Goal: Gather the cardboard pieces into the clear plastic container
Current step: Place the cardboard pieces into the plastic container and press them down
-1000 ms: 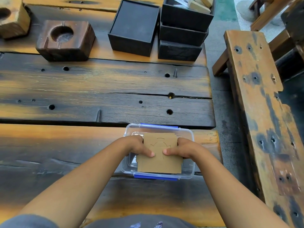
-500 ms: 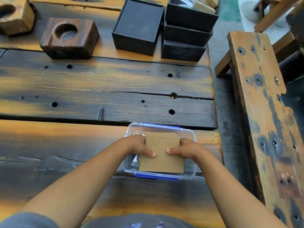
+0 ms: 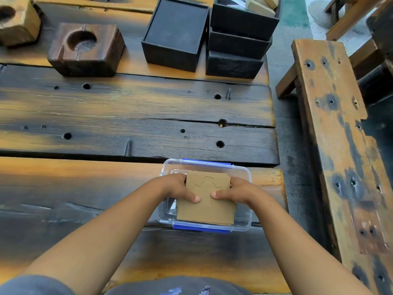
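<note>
Both hands clasp a flat brown cardboard piece (image 3: pixel 207 201) over the clear rectangular plastic container (image 3: pixel 244 225). The left hand (image 3: pixel 178 188) pinches its left edge and the right hand (image 3: pixel 236 191) its right. The container sits on the scorched wooden desk (image 3: pixel 127 116).

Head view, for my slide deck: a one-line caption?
Both hands, left hand and right hand, hold cardboard pieces over the clear plastic container.

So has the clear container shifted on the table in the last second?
No. The clear container keeps its far rim just short of the dark plank edge, and both hands keep the cardboard over it.
</note>
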{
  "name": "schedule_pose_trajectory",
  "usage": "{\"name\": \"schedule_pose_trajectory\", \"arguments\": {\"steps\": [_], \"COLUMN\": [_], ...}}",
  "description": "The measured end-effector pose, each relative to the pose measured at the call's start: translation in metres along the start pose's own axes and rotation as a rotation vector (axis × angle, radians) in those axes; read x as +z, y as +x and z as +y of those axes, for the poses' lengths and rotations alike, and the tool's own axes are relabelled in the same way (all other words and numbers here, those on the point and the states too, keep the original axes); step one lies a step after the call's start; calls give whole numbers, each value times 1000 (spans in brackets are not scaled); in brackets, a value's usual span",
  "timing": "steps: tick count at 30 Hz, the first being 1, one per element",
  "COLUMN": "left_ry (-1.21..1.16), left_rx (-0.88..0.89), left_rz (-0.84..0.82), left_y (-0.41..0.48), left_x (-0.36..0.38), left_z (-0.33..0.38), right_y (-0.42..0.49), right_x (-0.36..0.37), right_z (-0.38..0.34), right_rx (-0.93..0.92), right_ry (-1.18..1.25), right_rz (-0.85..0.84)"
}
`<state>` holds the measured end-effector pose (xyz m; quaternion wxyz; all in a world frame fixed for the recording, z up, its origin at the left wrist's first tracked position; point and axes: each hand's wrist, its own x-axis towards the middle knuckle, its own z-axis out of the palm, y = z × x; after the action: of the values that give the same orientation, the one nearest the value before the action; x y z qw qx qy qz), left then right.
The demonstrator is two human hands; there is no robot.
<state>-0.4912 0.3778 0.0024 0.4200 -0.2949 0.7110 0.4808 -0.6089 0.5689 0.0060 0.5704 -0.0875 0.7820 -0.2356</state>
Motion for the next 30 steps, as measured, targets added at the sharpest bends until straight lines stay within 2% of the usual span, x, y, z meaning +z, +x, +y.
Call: {"name": "schedule_pose_trajectory", "arguments": {"steps": [8, 12, 20, 27, 30], "left_ry": [8, -17, -160, -278, -213], "left_rx": [-46, -35, -19, -49, -69], "left_rz": [-92, -32, -38, -15, -13], "left_y": [-3, -1, -7, -6, -8], "left_x": [2, 6, 0, 9, 7], "left_z": [5, 4, -2, 3, 8], "right_y": [5, 4, 4, 1, -2], "right_x": [-2, 0, 3, 3, 5], "right_z": [5, 4, 5, 0, 0], "right_rx": [59, 112, 41, 42, 63], "right_ry": [132, -9, 153, 120, 80], "right_rz": [-3, 40, -17, -13, 3]}}
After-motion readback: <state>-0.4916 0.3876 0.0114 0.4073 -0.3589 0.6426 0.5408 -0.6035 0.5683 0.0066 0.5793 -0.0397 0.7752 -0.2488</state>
